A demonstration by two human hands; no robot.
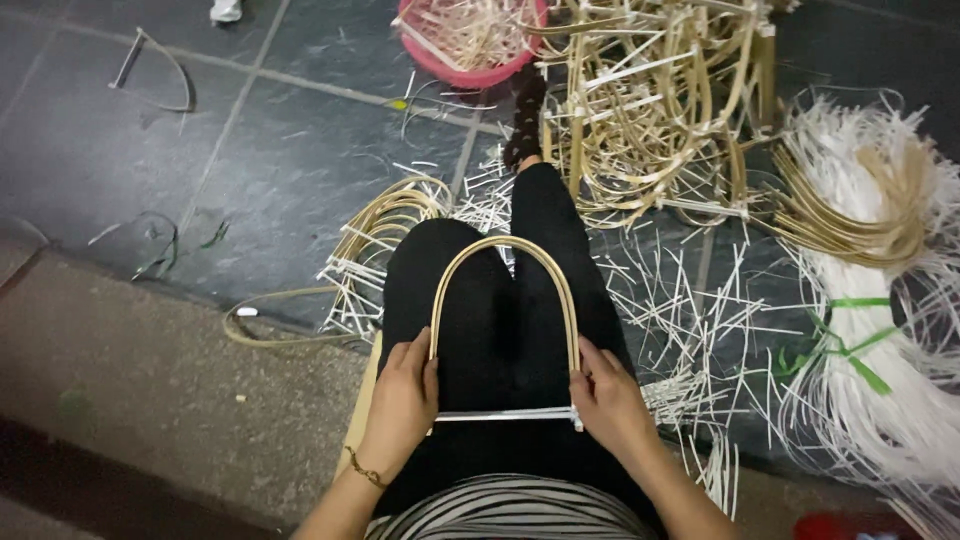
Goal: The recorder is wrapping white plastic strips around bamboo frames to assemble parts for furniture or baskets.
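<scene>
At the upper left of the frame a lone bent hoop (155, 70) lies on the dark floor (300, 150), and lower down, left of centre, a small stack of arches (385, 225) with white strips across their bases looks finished. In the middle, on the person's lap, stands the arch (505, 290) in hand: a cane bent into an inverted U, its two ends joined low down by a white strip (505, 414) stretched straight across. Judging by this, the bending is done and the tie is on, though the right-hand end seems not yet secured; whether the left end is already fastened I cannot tell, since the hand covers it. The left hand (402, 392), just left of centre, is closed around the arch's left leg near its foot, thumb up along the cane, wrist straight, a thin bracelet (365, 470) showing. The right hand (610, 400), just right of centre, grips the right leg at the same height, fingers curled where strip meets cane, probably pinching the strip's end. Both forearms come up from the bottom edge, roughly matched. Further right, cut strip scraps (690, 300) litter the floor. At top centre a pink basin (470, 70) holds more offcuts, beside a large pile of frames (650, 110). At far right lies a bundle of long white strips (880, 400) tied with green bands (850, 345).
</scene>
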